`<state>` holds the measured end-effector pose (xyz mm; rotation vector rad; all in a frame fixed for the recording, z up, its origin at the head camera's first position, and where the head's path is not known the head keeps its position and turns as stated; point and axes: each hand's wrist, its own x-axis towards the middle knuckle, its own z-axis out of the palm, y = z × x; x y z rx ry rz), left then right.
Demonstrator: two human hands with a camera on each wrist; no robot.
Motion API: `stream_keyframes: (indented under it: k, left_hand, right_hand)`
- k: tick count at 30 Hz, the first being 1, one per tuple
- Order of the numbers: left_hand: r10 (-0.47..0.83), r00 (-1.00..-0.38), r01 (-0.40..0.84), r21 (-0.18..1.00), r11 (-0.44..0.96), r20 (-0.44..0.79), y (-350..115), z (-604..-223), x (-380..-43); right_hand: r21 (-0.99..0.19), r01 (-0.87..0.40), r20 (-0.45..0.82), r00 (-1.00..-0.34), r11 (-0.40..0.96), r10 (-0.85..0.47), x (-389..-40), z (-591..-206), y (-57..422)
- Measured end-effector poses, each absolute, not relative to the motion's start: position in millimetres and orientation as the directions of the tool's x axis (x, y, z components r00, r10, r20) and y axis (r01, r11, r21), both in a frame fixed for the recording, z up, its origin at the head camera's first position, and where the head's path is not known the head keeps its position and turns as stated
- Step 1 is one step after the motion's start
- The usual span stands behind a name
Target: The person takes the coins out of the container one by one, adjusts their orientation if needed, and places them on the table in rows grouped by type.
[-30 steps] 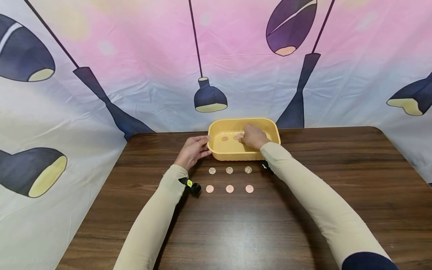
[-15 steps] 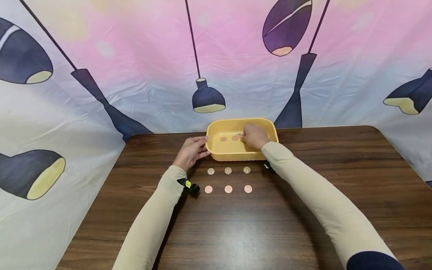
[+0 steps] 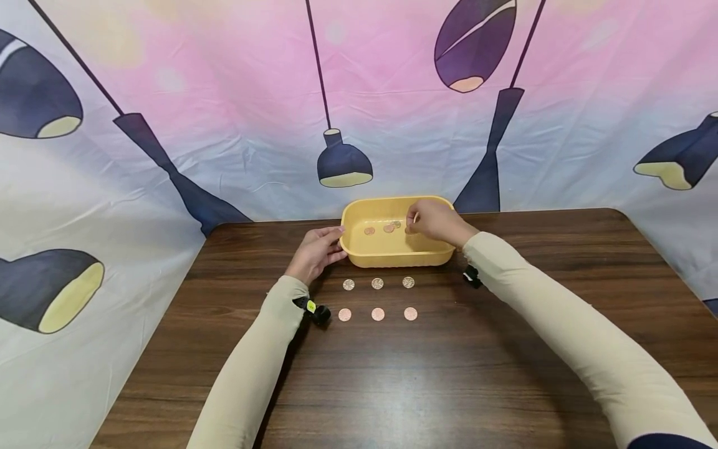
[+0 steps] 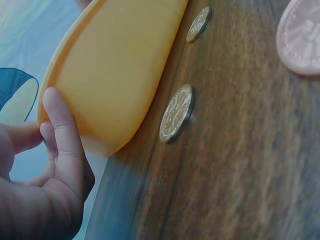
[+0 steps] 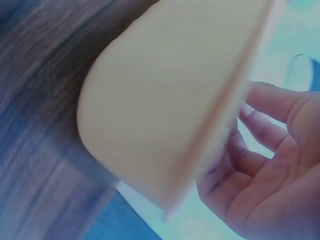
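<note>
A yellow plastic tub (image 3: 398,259) stands at the far side of the table. My left hand (image 3: 316,254) pinches its left rim, thumb and fingers on either side of the wall in the left wrist view. My right hand (image 3: 437,219) is over the tub's right part, fingertips drawn together in a pinch on a coin that is mostly hidden by them. In the right wrist view the rim covers those fingertips. On the tub floor lie a copper coin (image 3: 369,231), another copper coin (image 3: 389,229) and a gold coin (image 3: 396,224) close together.
Nearer than the tub, three gold coins, the middle gold one (image 3: 378,284) among them, form a row on the wooden table (image 3: 505,349). Before them lies a row of three copper coins, including a middle copper one (image 3: 378,314). A printed cloth backdrop (image 3: 269,156) hangs right behind the table.
My right hand has lifted from the tub floor and shifted right, toward the tub's right rim, uncovering more of the floor. My left hand keeps its pinch on the rim.
</note>
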<state>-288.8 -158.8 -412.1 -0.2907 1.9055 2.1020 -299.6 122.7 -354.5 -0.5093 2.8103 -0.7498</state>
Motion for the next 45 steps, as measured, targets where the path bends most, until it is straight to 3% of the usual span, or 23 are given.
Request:
stream_keyframes:
  k: [10,22,36,45]
  left_hand:
    - [0.08,-0.936,-0.348,0.934,-0.085,-0.342,-159.6,-412.1,-288.3]
    - [0.078,-0.939,-0.342,0.936,-0.089,-0.335,-157.7,-409.4,-288.7]
    - [0.075,-0.939,-0.342,0.936,-0.083,-0.336,-157.6,-410.4,-288.3]
    - [0.078,-0.94,-0.338,0.938,-0.072,-0.333,-157.5,-409.3,-288.4]
  right_hand:
    - [-0.611,-0.341,0.033,-0.913,0.714,-0.407,-252.6,-338.2,156.1]
    - [-0.718,-0.21,-0.112,-0.906,0.664,-0.408,-215.0,-348.6,187.5]
    - [-0.743,-0.068,-0.245,-0.898,0.665,-0.366,-221.5,-408.2,193.9]
    - [-0.708,-0.013,-0.265,-0.922,0.706,-0.282,-224.1,-414.5,189.0]
